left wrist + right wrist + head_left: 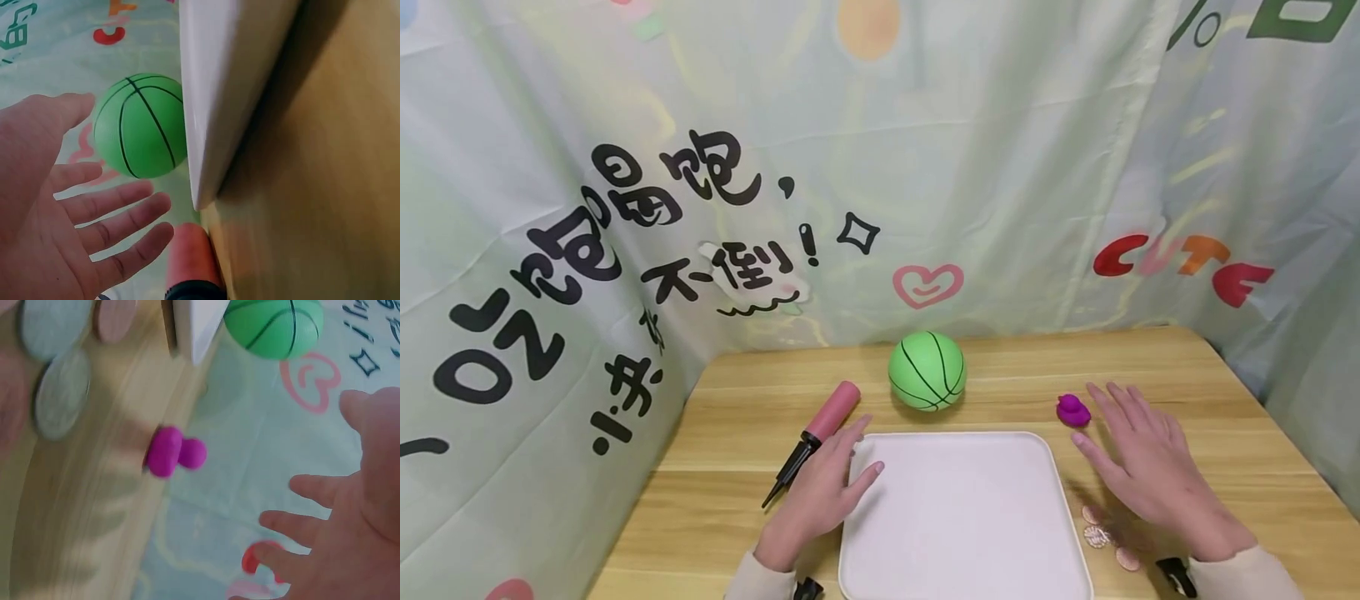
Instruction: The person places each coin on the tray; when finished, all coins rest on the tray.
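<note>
Toy [1072, 411]: small and purple, with a round knob above a wider body; upright on the wooden table [1015, 375], right of the tray [955, 533], between thumb and fingers' side of the right hand [1150, 471] but apart from it.
Right hand: wide open, with fingers straight and spread; holding nothing, raised above the table.
Pump [835, 407]: pink barrel and black pointed nozzle; lying slanted left of the tray, nozzle towards the near left.
Left hand [822, 487]: wide open, with fingers extended and thumb apart; holding nothing, just beside the pump and the tray's left edge.
Tray: white, shallow, with rounded corners; bare surface.
Coins [1096, 536]: in a loose cluster right of the tray, partly in shadow.
Ball [927, 372]: green with black seam lines; behind the tray.
Curtain [1000, 183]: pale green, printed with black characters, a pink heart and "CUTE".
</note>
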`<state>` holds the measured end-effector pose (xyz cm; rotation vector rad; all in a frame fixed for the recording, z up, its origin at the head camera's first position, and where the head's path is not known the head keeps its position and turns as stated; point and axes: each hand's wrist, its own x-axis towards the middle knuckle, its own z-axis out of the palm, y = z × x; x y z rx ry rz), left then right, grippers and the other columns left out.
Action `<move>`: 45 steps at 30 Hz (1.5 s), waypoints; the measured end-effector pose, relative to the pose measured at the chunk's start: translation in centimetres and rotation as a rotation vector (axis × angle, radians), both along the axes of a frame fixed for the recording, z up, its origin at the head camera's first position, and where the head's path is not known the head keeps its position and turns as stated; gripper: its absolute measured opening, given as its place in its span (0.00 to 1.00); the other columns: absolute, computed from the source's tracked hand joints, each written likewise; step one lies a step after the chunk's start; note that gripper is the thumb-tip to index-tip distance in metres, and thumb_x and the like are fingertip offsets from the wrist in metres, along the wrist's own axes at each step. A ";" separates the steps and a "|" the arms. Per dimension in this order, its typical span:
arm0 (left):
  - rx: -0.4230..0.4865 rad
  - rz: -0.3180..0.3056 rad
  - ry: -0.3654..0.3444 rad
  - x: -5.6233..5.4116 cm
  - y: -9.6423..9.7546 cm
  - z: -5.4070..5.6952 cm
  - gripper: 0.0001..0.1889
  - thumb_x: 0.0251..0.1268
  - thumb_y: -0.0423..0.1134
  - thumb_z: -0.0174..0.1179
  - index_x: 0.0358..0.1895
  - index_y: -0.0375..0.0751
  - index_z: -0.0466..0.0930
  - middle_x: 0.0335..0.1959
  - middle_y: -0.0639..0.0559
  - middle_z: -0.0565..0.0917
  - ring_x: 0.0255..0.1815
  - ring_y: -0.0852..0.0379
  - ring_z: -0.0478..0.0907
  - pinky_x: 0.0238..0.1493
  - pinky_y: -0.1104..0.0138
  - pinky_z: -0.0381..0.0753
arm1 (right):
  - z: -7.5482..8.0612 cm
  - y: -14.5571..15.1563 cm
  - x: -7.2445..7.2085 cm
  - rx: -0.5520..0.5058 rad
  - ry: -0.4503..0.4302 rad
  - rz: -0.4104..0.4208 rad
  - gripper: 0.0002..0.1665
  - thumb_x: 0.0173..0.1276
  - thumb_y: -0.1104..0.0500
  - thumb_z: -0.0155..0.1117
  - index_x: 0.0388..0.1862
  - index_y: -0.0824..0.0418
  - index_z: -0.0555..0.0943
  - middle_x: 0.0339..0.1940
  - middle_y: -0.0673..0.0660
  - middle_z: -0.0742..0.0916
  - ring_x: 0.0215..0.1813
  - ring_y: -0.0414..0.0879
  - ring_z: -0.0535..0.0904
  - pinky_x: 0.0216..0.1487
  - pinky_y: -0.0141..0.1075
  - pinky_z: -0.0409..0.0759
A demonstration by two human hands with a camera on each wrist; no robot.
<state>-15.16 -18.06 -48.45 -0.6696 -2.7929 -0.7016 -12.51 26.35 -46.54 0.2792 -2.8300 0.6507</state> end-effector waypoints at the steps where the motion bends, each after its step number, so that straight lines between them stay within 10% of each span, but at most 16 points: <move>1: 0.005 0.001 0.006 0.0 -0.1 -0.2 0.37 0.78 0.54 0.66 0.84 0.47 0.66 0.62 0.47 0.88 0.55 0.52 0.86 0.57 0.56 0.86 | -0.1 0.4 0.1 0.002 -0.008 -0.010 0.46 0.85 0.41 0.57 0.89 0.62 0.56 0.84 0.79 0.65 0.86 0.80 0.51 0.71 0.86 0.48; 11: -0.073 0.065 -0.023 0.3 -1.3 -1.3 0.35 0.76 0.51 0.68 0.79 0.40 0.72 0.52 0.51 0.85 0.48 0.60 0.79 0.52 0.59 0.84 | -0.5 2.7 0.5 0.048 -0.148 -0.065 0.48 0.84 0.38 0.59 0.86 0.68 0.60 0.78 0.82 0.69 0.84 0.84 0.50 0.71 0.87 0.44; 17: -0.002 0.022 -0.160 0.1 -2.2 -1.5 0.27 0.77 0.47 0.68 0.71 0.38 0.75 0.29 0.60 0.78 0.28 0.68 0.71 0.33 0.70 0.75 | -0.6 3.2 0.4 0.089 -0.173 -0.035 0.41 0.82 0.41 0.64 0.78 0.70 0.72 0.68 0.81 0.80 0.75 0.83 0.66 0.66 0.82 0.64; 21: 0.048 -0.013 -0.238 -0.2 -2.5 -1.7 0.19 0.79 0.45 0.67 0.62 0.40 0.75 0.23 0.63 0.72 0.23 0.71 0.67 0.29 0.73 0.70 | -0.6 3.6 0.0 0.039 -0.214 0.014 0.35 0.80 0.45 0.69 0.71 0.70 0.79 0.47 0.64 0.89 0.53 0.62 0.84 0.53 0.59 0.83; 26: 0.081 -0.040 -0.271 -0.4 -2.6 -1.8 0.15 0.80 0.43 0.65 0.59 0.41 0.76 0.23 0.61 0.74 0.23 0.70 0.67 0.28 0.73 0.71 | -0.9 4.0 -0.3 -0.029 -0.328 0.083 0.24 0.72 0.55 0.77 0.61 0.65 0.84 0.34 0.46 0.84 0.37 0.34 0.77 0.37 0.34 0.79; 45: 0.070 -0.058 -0.338 -0.7 -2.6 -1.6 0.16 0.79 0.34 0.61 0.64 0.38 0.75 0.26 0.60 0.75 0.25 0.69 0.68 0.30 0.72 0.72 | -2.0 4.7 0.5 -0.199 -0.438 0.291 0.24 0.64 0.68 0.78 0.58 0.62 0.81 0.38 0.50 0.81 0.37 0.30 0.73 0.36 0.29 0.75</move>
